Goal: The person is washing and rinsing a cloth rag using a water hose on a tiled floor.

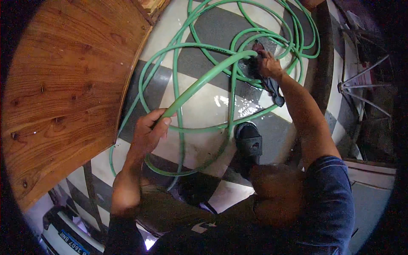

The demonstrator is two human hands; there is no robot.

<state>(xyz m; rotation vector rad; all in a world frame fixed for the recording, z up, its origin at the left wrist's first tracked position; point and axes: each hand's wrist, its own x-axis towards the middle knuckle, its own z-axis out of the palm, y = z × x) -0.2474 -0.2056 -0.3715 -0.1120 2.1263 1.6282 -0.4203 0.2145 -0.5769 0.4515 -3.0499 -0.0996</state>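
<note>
A green garden hose (208, 77) runs in a taut slant across the middle, and my left hand (151, 129) is closed around it at its lower end. Farther up and to the right, my right hand (270, 66) grips a dark wet cloth (272, 88) beside the hose. The cloth hangs down toward the floor, and part of it is pressed near the hose's far stretch. My fingers partly hide how cloth and hose meet there. More loops of the same hose lie loosely coiled around and beneath both hands.
Black and white checkered tiles (193, 102) cover the floor, with a wet shine near the cloth. A wooden door (72, 85) stands at the left. My foot wears a black slipper (249, 140). Metal legs (365, 86) stand at the right; a white vehicle (70, 231) shows lower left.
</note>
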